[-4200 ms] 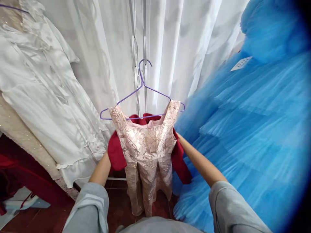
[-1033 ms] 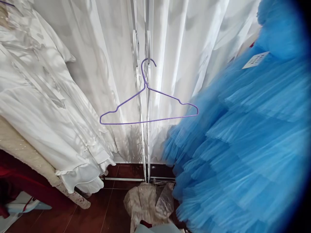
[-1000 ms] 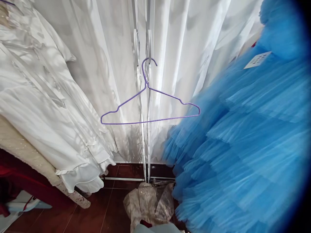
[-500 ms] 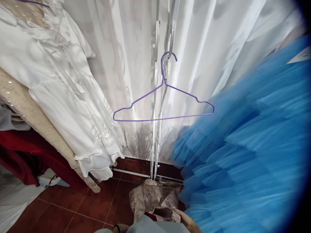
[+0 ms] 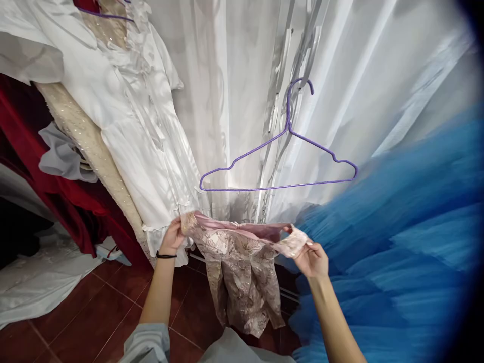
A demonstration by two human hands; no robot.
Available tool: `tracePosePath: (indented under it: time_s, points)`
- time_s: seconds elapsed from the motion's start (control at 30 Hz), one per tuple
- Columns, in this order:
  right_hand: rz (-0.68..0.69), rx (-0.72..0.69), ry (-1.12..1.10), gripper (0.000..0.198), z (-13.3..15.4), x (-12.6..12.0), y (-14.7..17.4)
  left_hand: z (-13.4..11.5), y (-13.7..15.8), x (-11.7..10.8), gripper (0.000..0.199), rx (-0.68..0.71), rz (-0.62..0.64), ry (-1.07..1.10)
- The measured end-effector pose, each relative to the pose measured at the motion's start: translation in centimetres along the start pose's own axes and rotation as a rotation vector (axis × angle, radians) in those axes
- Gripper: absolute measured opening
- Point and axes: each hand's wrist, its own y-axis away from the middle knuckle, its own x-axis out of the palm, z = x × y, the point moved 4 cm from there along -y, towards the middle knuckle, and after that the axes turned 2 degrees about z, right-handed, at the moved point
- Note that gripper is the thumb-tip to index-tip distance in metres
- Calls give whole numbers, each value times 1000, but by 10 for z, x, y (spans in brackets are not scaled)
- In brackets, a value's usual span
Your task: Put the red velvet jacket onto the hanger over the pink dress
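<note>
A pinkish-beige patterned dress (image 5: 240, 272) with a pink lining hangs stretched between my hands, its neckline spread wide. My left hand (image 5: 173, 237), with a black band at the wrist, is closed on one shoulder of it. On the other side my right hand (image 5: 313, 259) pinches the opposite shoulder edge. Just above and behind the dress hangs a bare purple wire hanger (image 5: 278, 188), its hook on a white metal rack (image 5: 278, 96). The lower end of the dress dangles over the floor, partly beyond my grey clothing.
White dresses (image 5: 136, 126), a beige sequinned garment (image 5: 88, 143) and dark red garments (image 5: 81, 212) hang at the left. A large blue tulle skirt (image 5: 389, 252) fills the right. White curtains (image 5: 242, 101) stand behind; the floor (image 5: 117, 312) has dark red tiles.
Both hands have come up from the bottom edge, raising the dress and spreading its neckline below the hanger. The view has shifted, so the hanger appears farther right.
</note>
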Motion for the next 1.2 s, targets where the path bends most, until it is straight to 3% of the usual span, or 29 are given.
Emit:
tracePosePath:
  time_s: [0.1,0.2,0.37,0.5,0.6,0.73,0.87,0.97,1.03,1.2]
  points:
    - [-61,-207,141,40,50,38,11,-68,6,44,35,367,-2,-103]
    - [-153,-417,294,40,84,65,20,-107,21,102,42,601,84,-296]
    - [-292,-581,404,37,118,66,22,-140,31,188,44,744,219,-620]
    - [-348,-741,499,38,136,35,24,-140,30,231,38,623,353,-844]
    - [-371,-757,598,39,142,7,23,-128,27,242,28,553,343,-888]
    - [-355,-714,592,38,154,-25,12,-118,20,241,21,660,263,-850]
    - [-292,-730,596,46,190,-35,-17,-121,14,238,19,759,187,-854]
    - [-267,-759,522,49,227,-24,-43,-126,13,240,21,799,195,-840]
    - [-172,-741,521,51,248,-4,-58,-129,13,241,24,825,223,-832]
    - [60,-638,1018,33,278,58,-73,-137,10,237,19,849,231,-820]
